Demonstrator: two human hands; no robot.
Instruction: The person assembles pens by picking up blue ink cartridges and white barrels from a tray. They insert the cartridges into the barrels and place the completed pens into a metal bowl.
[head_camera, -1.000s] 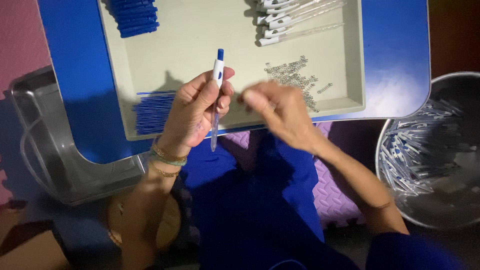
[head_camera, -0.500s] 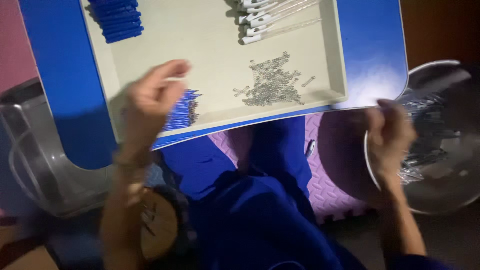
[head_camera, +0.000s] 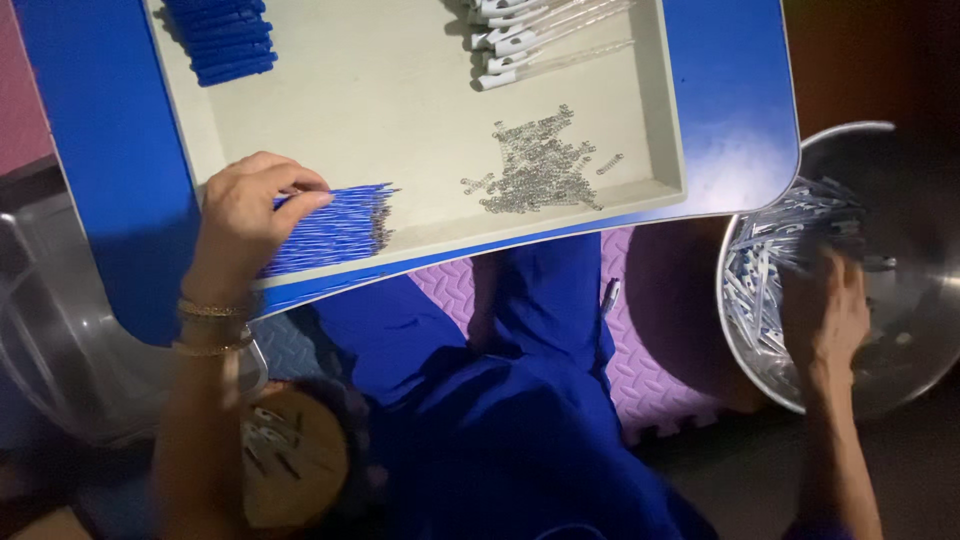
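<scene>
Blue refills (head_camera: 330, 228) lie under left hand (head_camera: 245, 225) fingers; right hand (head_camera: 828, 318) fingers' state unclear in one bowl (head_camera: 905, 150).

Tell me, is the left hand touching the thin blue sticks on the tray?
Touching. The head view shows the left hand with its fingertips resting on the near end of the pile of thin blue sticks.

1. I've got one view only, head cam, worn on the person, so no 2nd view shares the scene.
2. It looks steeply down over the lap; blue-rimmed tray (head_camera: 120, 150) fills the top, tilted in frame.
3. Close range: left hand (head_camera: 245, 225) sits near frame centre-left, right hand (head_camera: 830, 320) at right edge, over the metal bowl (head_camera: 900, 150).
4. Tray's far end is cut off at the top.
</scene>
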